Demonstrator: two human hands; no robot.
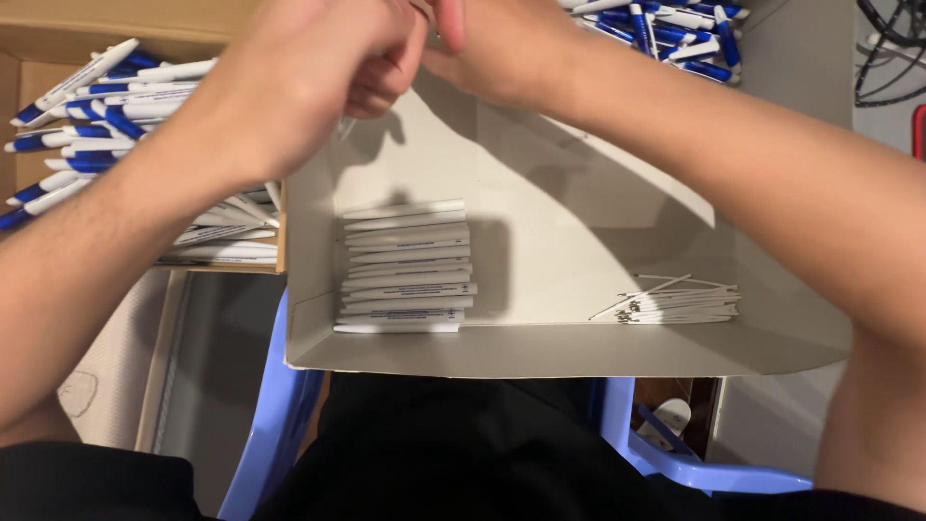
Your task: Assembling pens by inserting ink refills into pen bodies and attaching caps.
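Dark clothing fills the lower edge of the head view, above a blue plastic seat. A grey cardboard tray is held across the lap; white pen barrels are stacked at its left, thin refills at its right. Both hands are raised together above the tray's far edge: the left hand is curled shut, the right hand pinched, yet what is gripped cannot be told. Blue-and-white pens are heaped in a box at left.
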